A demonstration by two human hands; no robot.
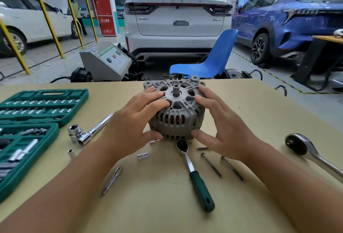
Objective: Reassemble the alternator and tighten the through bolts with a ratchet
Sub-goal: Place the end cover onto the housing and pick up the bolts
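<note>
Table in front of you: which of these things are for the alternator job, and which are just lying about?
For the job: alternator, left hand, right hand, green-handled ratchet, through bolts.

Lying about: socket case, large ratchet, extension bar with sockets, blue chair.

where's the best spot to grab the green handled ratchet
Probably the green handle, taken from above at the end nearest the person. The ratchet lies flat with its head against the alternator, where the hands crowd it; the handle lies free.
</note>
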